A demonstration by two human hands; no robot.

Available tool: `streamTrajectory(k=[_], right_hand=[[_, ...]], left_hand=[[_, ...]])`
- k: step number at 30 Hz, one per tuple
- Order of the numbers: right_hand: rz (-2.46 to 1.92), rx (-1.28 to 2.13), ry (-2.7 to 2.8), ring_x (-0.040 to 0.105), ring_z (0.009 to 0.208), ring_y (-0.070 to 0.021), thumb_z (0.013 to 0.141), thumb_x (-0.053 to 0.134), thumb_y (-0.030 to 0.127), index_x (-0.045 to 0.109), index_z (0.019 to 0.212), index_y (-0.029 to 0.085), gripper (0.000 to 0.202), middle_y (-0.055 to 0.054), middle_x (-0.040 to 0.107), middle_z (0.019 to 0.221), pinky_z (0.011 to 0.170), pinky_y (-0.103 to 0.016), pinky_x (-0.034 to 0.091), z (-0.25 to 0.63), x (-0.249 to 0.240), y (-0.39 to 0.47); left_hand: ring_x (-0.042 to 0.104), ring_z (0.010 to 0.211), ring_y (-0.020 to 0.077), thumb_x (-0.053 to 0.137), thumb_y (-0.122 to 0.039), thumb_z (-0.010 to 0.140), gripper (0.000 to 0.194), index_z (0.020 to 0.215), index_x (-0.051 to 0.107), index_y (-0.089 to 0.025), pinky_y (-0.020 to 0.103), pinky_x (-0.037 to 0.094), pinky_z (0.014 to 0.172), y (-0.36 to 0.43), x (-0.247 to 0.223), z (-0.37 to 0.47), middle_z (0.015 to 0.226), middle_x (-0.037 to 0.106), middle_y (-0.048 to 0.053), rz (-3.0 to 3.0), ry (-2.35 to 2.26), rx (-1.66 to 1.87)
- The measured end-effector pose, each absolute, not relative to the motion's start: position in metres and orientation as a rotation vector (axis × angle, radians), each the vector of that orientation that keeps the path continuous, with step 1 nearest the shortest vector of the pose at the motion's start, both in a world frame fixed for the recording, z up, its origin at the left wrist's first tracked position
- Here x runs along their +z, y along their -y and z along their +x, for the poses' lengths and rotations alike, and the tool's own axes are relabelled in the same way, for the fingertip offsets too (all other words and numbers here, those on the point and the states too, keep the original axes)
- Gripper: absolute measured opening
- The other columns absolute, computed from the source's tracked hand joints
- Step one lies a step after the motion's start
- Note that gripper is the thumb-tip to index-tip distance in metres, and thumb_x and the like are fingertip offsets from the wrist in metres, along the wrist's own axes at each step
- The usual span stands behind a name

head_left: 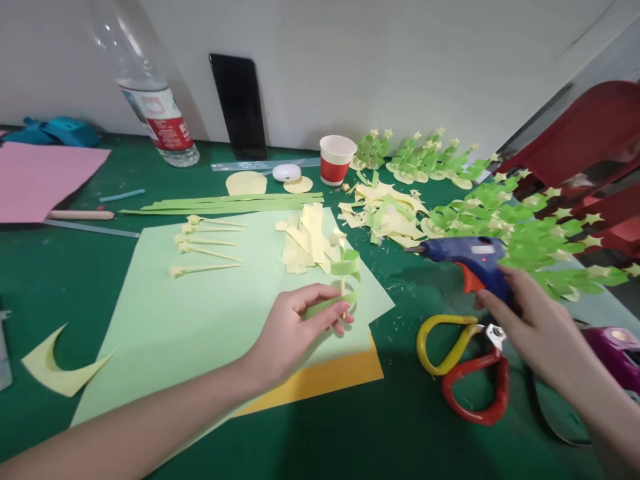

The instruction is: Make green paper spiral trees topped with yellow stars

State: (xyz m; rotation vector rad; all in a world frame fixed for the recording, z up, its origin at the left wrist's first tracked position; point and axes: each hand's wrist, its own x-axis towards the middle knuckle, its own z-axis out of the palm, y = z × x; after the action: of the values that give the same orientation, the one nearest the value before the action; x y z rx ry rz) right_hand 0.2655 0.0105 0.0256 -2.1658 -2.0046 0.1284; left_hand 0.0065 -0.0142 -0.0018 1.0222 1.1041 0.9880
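Cropped forearms (165, 415), left grip (306, 319) pinching paper flower (345, 267), right grip (531, 319), blurred, clasping glue gun (465, 252)

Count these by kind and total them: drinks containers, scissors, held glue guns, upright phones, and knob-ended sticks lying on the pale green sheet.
Drinks containers: 2 (clear plastic bottle, red-and-white paper cup)
Red-and-yellow-handled scissors: 1
Blue glue gun: 1
Black phone: 1
Pale yellow knob-ended sticks: 5
Total: 10
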Motion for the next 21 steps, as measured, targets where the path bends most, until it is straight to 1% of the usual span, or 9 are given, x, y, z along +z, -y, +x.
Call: streamTrajectory(k=[3,5,6,8,10,12,15,21], right_hand=[[-2.104,0.400,1.651,0.059,0.075,-0.0275,0.066,0.044,0.047,0.042,0.103,0.020,0.046,-0.011,0.058,0.083,0.064,-0.038,0.048,0.255,0.033,0.000],[-2.069,0.470,1.532,0.057,0.077,-0.0271,0.060,0.051,0.047,0.045,0.099,0.024,0.045,-0.009,0.058,0.086,0.067,-0.040,0.048,0.242,0.036,0.008],[-2.068,0.468,1.522,0.056,0.075,-0.0267,0.058,0.054,0.047,0.046,0.096,0.025,0.044,-0.007,0.059,0.085,0.066,-0.040,0.048,0.235,0.037,0.012],[-2.064,0.480,1.530,0.056,0.067,-0.0249,0.056,0.058,0.050,0.048,0.088,0.027,0.040,-0.003,0.059,0.075,0.061,-0.039,0.048,0.220,0.037,0.019],[-2.037,0.457,1.545,0.053,0.055,-0.0211,0.059,0.059,0.051,0.045,0.078,0.028,0.033,0.001,0.054,0.060,0.054,-0.035,0.047,0.207,0.036,0.024],[-1.993,0.385,1.580,0.048,0.047,-0.0176,0.064,0.057,0.047,0.040,0.070,0.027,0.027,0.004,0.047,0.052,0.048,-0.031,0.045,0.199,0.034,0.027],[-1.957,0.314,1.643,0.043,0.043,-0.0153,0.067,0.055,0.043,0.034,0.065,0.027,0.027,0.004,0.043,0.050,0.044,-0.028,0.040,0.195,0.029,0.028],[-2.000,0.245,1.661,0.037,0.042,-0.0140,0.065,0.056,0.042,0.036,0.063,0.027,0.025,0.005,0.040,0.048,0.041,-0.027,0.035,0.199,0.022,0.028]], left_hand=[[0.061,0.056,0.0118,0.063,-0.027,0.072,0.011,0.065,0.064,-0.018,0.023,0.050,0.061,0.013,-0.002,0.006,0.061,0.066,-0.002,0.994,-1.112,0.979],[0.061,0.057,0.0120,0.064,-0.026,0.070,0.011,0.063,0.065,-0.019,0.022,0.050,0.061,0.012,-0.002,0.005,0.059,0.067,-0.002,0.992,-1.124,0.961],[0.061,0.058,0.0121,0.064,-0.025,0.070,0.011,0.062,0.066,-0.019,0.022,0.050,0.062,0.012,-0.002,0.005,0.058,0.067,-0.002,0.992,-1.135,0.954],[0.061,0.058,0.0125,0.064,-0.025,0.069,0.012,0.058,0.066,-0.020,0.022,0.049,0.062,0.011,-0.002,0.004,0.056,0.066,-0.002,1.000,-1.154,0.943],[0.061,0.058,0.0126,0.065,-0.025,0.069,0.015,0.055,0.066,-0.020,0.021,0.049,0.060,0.010,-0.001,0.003,0.055,0.066,-0.002,1.006,-1.159,0.934],[0.060,0.056,0.0115,0.065,-0.025,0.069,0.016,0.054,0.066,-0.020,0.020,0.049,0.058,0.009,-0.001,0.003,0.055,0.065,-0.003,1.010,-1.138,0.936],[0.059,0.054,0.0093,0.065,-0.022,0.070,0.014,0.057,0.067,-0.021,0.017,0.049,0.056,0.009,-0.002,0.003,0.056,0.065,-0.004,0.997,-1.073,0.961],[0.060,0.051,0.0088,0.065,-0.017,0.069,0.011,0.060,0.069,-0.021,0.016,0.050,0.053,0.008,-0.006,0.003,0.055,0.066,-0.005,0.982,-1.025,0.997]])
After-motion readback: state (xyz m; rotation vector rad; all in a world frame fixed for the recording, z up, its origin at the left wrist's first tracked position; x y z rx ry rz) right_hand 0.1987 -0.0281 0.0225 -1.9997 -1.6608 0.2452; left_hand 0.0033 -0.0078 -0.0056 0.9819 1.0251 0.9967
